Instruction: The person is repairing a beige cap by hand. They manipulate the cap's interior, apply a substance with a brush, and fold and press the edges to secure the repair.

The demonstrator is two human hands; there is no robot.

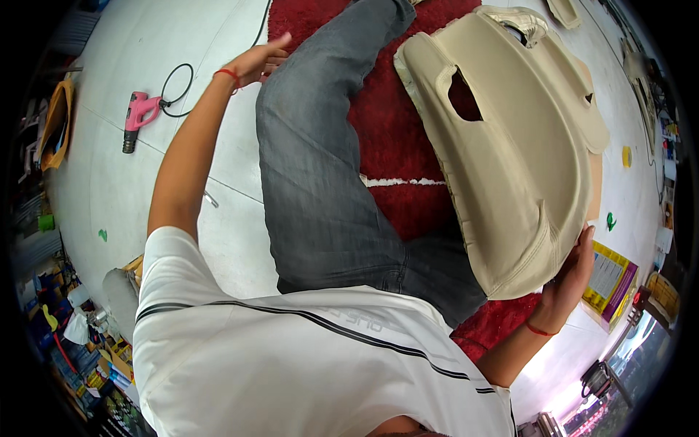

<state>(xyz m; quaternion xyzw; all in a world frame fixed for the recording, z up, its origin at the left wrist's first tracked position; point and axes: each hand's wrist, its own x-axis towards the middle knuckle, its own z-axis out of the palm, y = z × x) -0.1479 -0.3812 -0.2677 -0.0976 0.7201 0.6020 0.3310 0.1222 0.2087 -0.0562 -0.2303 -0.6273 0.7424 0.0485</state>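
A large beige moulded car trim panel [520, 138], covered in stitched leather-like material and with cut-out openings, leans across my right leg and the red rug [389, 135]. My right hand [568, 280] holds the panel's near right edge, with some of its fingers hidden behind the rim. Out to the left, my left hand [263, 62] is beside my bent knee, its fingers stretched out and nothing in them. A pink heat gun [140, 116] with a black nozzle and cord lies on the floor left of my left forearm.
On the pale floor [229, 233] lies a small metallic tool [210, 199]. Right of the panel are a yellow tape roll [626, 156], a green scrap [611, 221] and a yellow-and-purple package [608, 280]. Cluttered supplies [87, 328] line the left side.
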